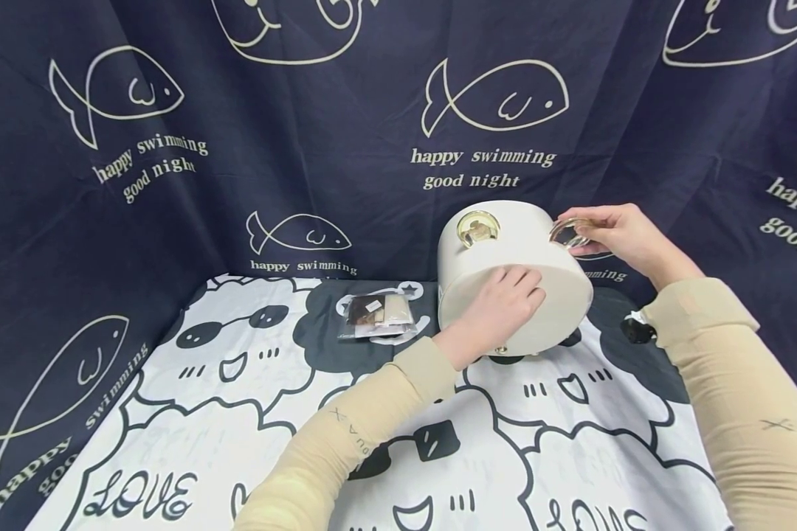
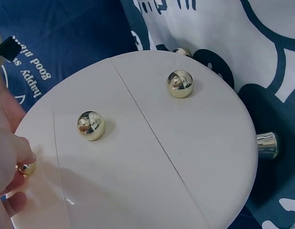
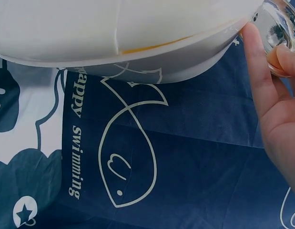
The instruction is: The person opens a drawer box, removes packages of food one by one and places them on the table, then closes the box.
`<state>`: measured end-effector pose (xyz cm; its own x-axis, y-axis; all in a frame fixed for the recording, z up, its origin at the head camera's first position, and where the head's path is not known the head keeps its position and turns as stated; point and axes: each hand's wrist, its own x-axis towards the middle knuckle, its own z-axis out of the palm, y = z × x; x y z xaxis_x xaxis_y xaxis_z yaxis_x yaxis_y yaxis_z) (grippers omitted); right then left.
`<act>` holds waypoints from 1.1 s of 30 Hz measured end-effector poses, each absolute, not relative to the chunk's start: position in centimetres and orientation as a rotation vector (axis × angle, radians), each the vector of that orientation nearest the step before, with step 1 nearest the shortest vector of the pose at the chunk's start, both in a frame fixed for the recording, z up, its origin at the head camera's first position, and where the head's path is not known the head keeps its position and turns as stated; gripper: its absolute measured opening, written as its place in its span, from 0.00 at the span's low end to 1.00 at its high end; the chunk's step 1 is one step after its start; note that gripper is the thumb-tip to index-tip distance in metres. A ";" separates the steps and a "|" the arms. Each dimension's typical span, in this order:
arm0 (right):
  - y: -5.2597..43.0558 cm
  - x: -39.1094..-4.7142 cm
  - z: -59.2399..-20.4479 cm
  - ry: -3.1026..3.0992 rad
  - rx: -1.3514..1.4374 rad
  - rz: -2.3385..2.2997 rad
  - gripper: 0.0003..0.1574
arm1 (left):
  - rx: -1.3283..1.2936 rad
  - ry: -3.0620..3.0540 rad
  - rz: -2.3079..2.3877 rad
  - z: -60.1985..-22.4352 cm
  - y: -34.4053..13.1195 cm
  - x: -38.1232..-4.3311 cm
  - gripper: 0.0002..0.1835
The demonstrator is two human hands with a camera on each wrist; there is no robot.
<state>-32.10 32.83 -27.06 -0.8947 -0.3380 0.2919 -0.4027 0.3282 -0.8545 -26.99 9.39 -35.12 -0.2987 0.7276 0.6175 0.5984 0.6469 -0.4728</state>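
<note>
A white round drawer box with gold ear-like discs on top stands tilted back on the bed-like cloth. At its front, my left hand pinches the uppermost gold ball knob, mostly covered by the fingertips in the left wrist view. Two more gold knobs, a middle one and a lower one, sit on the front panels, which thin seams divide. My right hand grips the right gold ear, thumb on its face. The left gold ear is untouched.
Left of the box lies a clear plastic packet with brown and cream contents. A white cloth printed with cartoon sheep covers the surface. Behind hangs a dark blue fish-print curtain. A short gold foot sticks out under the box.
</note>
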 end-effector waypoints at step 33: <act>33.2 -32.3 -27.5 -2.483 0.735 1.679 0.17 | -1.114 -1.885 0.233 -40.3 8.3 -26.5 0.19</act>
<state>-32.32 33.16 -27.48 -0.8852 -0.3529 0.3031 -0.4127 0.2952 -0.8617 -26.51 8.30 -40.27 -0.1830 0.7739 0.6063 0.6030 0.5754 -0.5525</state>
